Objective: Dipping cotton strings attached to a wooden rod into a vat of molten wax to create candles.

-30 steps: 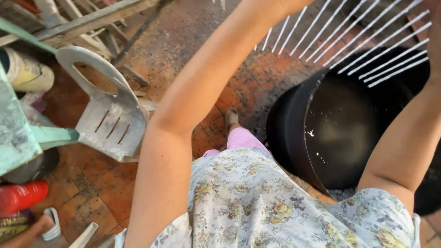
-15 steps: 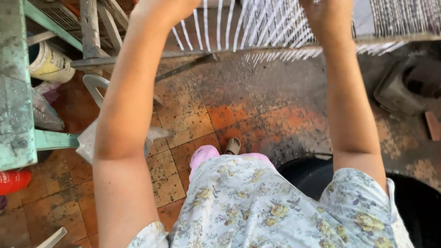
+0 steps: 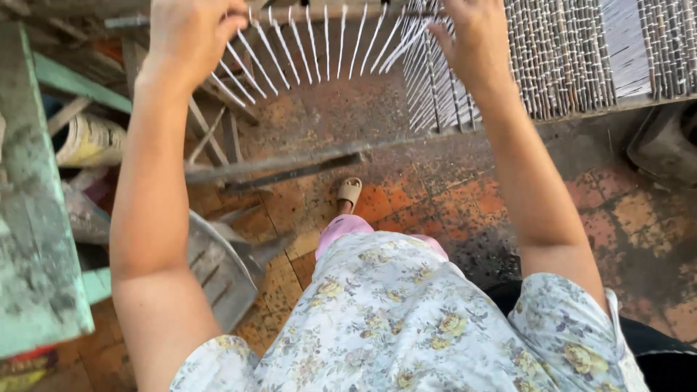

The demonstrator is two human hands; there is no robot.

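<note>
left hand: up at the top of the view, the left hand is curled over the near ends of the white sticks, fingers bent and close together; a few sticks run out from under the fingertips, so it looks like a loose hold on them, though the very tips are cut off by the frame edge.
right hand: the right hand is spread flatter, fingers narrow and laid on the sticks where the fanned row meets the dense block; whether it pinches any stick, cannot tell.
sticks: thin, pale, side by side, fanning out between the two hands and hanging on a wooden rail just beyond the fingertips.
packed rack: right of the right-hand fingers, a tight screen of the same sticks, standing close and even.
below the hands: a grey metal bar crosses well under the fingers, over a stained orange tiled floor.
person: floral dress fills the foreground, one beige sandal on the tiles.
left of the left hand: a worn green wooden bench, a grey plastic chair below the forearm, a pale bucket behind.
</note>
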